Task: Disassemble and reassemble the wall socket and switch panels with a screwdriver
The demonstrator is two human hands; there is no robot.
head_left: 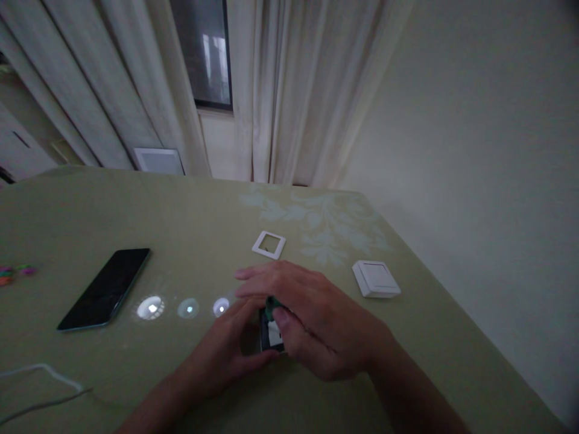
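Observation:
Both my hands meet over a small dark and white switch module (272, 335) on the green table (407, 337). My left hand (226, 352) holds the module from the left, fingers curled around it. My right hand (312, 322) reaches over it from the right and pinches a small green-handled tool (270, 306) against the module's top. A white square frame (269, 245) lies just beyond my hands. A complete white wall switch (376, 279) lies to the right.
A black phone (106, 288) lies face up on the left. A white cable (40, 386) runs along the near left edge. Small colourful bits (13, 273) sit at the far left. Curtains, a window and a plain wall stand behind the table.

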